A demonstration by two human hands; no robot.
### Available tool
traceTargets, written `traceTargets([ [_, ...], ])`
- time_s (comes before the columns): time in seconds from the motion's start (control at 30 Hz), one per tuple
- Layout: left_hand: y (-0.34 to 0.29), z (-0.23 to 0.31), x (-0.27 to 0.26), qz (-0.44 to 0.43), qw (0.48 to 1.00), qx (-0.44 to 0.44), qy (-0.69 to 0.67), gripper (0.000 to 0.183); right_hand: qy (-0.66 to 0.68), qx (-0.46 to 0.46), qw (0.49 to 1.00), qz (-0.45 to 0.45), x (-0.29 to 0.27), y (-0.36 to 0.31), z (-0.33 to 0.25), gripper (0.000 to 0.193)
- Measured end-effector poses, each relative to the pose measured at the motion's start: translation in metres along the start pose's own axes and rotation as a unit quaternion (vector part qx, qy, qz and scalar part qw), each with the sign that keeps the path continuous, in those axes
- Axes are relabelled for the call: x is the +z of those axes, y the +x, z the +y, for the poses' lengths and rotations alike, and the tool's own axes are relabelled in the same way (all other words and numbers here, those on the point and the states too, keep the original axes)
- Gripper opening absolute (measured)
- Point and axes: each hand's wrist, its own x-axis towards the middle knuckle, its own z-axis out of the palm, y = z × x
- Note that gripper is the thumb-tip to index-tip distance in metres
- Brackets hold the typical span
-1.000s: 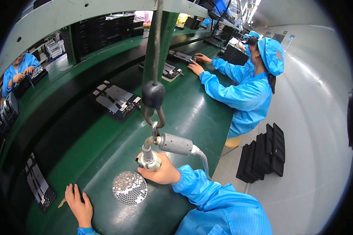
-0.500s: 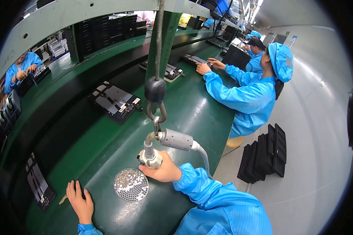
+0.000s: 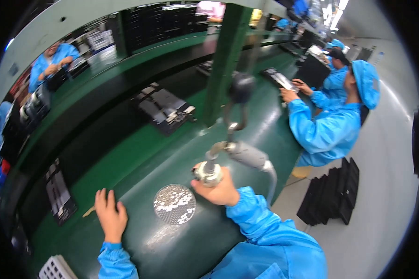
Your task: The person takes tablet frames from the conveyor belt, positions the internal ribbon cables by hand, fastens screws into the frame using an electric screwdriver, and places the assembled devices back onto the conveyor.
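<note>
My right hand (image 3: 219,188) is wrapped round an electric screwdriver (image 3: 208,174) that hangs upright from a hook and cable. Its lower end is hidden beneath my hand. Just left of that hand lies a round dotted dish (image 3: 175,204) with many small silvery screws spread over it. My left hand (image 3: 111,216) rests palm down on the green bench (image 3: 172,246), its fingers stretched out and holding nothing. Beyond its fingertips, a flat black-and-grey device (image 3: 59,195) with its inside showing lies on the lower strip along the bench.
Another opened device (image 3: 165,109) lies farther up the strip. A green post (image 3: 226,65) rises behind the hanging tool. At right, a co-worker (image 3: 328,111) in blue holds a device; black trays (image 3: 328,193) are stacked on the floor. A white slotted tray (image 3: 56,269) sits lower left.
My view has swung left, so everything sits farther right in the picture and the white tray has come in. The co-worker's device is now tilted up in their hands. My grip stays the same.
</note>
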Motion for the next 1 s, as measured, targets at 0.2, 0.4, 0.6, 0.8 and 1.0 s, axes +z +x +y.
traceTargets([
  [0.2, 0.059, 0.067, 0.025, -0.028, 0.989, 0.08, -0.123, 0.047, -0.015, -0.009, 1.0, 0.008, -0.013, 0.003, -0.002, 0.029],
  [0.4, 0.139, 0.107, 0.083, -0.038, 0.977, 0.133, -0.164, 0.047, 0.003, 0.007, 1.0, 0.02, 0.0, 0.003, -0.008, 0.025],
  [0.6, 0.197, 0.118, 0.128, -0.084, 0.987, 0.121, -0.059, 0.045, -0.012, 0.014, 1.0, 0.008, -0.004, 0.002, 0.0, 0.026],
  [0.8, 0.218, 0.121, 0.109, -0.169, 0.976, 0.113, -0.073, 0.039, -0.011, -0.015, 1.0, 0.018, -0.006, 0.003, 0.0, 0.022],
  [1.0, 0.205, 0.111, 0.11, -0.055, 0.986, 0.108, 0.111, 0.036, -0.007, -0.005, 1.0, 0.007, -0.004, 0.004, 0.0, 0.022],
])
